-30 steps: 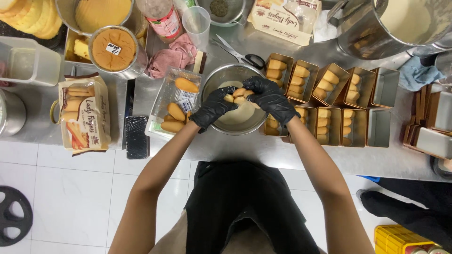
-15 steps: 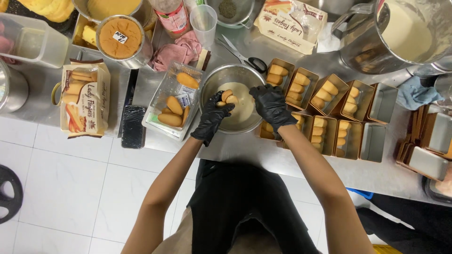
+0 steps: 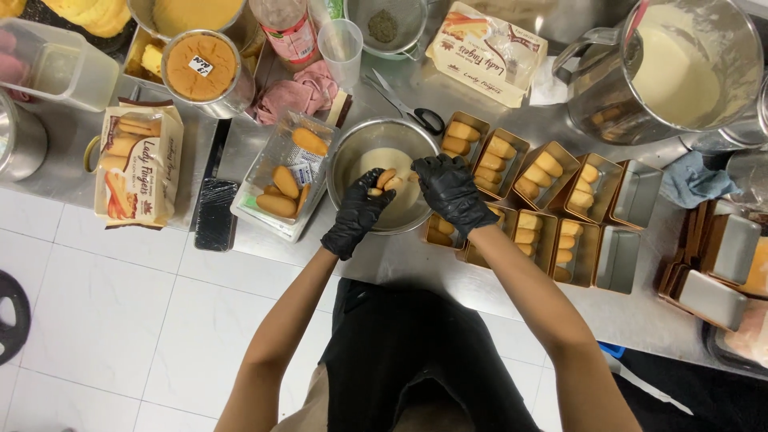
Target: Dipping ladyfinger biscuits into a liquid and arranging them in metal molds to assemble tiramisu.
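Observation:
Both my hands wear black gloves and meet over a steel bowl [image 3: 352, 150] of pale liquid. My left hand [image 3: 358, 213] pinches a sponge finger biscuit [image 3: 386, 178] at the bowl's near side. My right hand [image 3: 452, 190] is closed on the other end of the same biscuits above the bowl's right rim. Left of the bowl lies an open plastic tray of biscuits [image 3: 282, 182]. To the right stand several small gold boxes [image 3: 528, 178], most holding biscuits, two of them bare inside [image 3: 636, 194].
A sealed biscuit packet [image 3: 138, 164], a black phone [image 3: 216, 214], scissors [image 3: 408, 108], a pink cloth [image 3: 298, 90], a plastic cup [image 3: 342, 50], another biscuit packet [image 3: 486, 53] and a big pot of cream [image 3: 680, 68] crowd the steel counter. Stacked box lids [image 3: 716, 268] sit at the right.
The view has shifted slightly. My hands stay over the bowl; my left hand has drawn a little toward me with the biscuits.

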